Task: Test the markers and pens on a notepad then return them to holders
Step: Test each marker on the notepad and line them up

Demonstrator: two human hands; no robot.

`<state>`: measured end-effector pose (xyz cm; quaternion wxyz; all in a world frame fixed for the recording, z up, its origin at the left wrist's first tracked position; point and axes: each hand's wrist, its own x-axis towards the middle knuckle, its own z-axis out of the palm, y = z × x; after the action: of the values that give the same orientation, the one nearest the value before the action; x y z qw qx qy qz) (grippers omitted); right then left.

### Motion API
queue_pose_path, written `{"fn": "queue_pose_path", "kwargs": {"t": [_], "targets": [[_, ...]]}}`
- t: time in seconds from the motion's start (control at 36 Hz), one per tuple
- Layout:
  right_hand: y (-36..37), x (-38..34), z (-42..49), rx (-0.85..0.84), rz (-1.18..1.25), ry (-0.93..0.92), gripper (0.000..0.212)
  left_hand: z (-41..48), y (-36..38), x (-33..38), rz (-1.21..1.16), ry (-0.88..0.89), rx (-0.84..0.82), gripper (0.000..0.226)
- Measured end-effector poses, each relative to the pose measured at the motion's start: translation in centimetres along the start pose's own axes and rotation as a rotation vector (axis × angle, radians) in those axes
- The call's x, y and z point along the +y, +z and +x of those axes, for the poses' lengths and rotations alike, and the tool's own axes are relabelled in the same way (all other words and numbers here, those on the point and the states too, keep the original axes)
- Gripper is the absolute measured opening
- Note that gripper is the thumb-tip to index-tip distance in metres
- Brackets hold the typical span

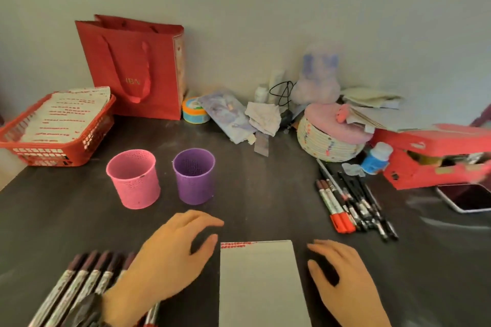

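While the pink holder (134,179) and purple holder (195,176) stand empty, left hand (164,260) and right hand (345,281) flank a blank notepad (261,281), fingers loose, holding nothing; markers (79,281) and pens (350,204) lie alongside, seemingly untested.

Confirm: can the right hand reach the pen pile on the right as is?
Probably yes. The right hand is open beside the notepad; the pen pile lies just ahead of it, with nothing lying between them.
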<state>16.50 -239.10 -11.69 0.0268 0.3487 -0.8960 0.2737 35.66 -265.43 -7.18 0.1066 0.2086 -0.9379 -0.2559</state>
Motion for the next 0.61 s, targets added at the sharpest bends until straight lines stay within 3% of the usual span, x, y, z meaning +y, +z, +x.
{"fn": "queue_pose_path", "kwargs": {"t": [0.11,0.25,0.44,0.61], "targets": [[0.4,1.6,-1.2,0.065,-0.012,-0.043,0.039,5.4,4.0,4.3,0.02,0.123,-0.152,0.031],[0.2,1.7,-1.1,0.014,0.02,0.01,0.028,10.8,8.6,9.2,0.116,0.269,-0.243,0.037],[0.1,2.1,-0.8,-0.021,0.084,0.068,0.024,15.2,12.3,14.0,0.272,0.458,-0.209,0.041],[0.1,2.3,-0.8,-0.023,0.091,0.079,0.024,16.2,13.3,14.3,0.195,0.392,-0.174,0.034]]}}
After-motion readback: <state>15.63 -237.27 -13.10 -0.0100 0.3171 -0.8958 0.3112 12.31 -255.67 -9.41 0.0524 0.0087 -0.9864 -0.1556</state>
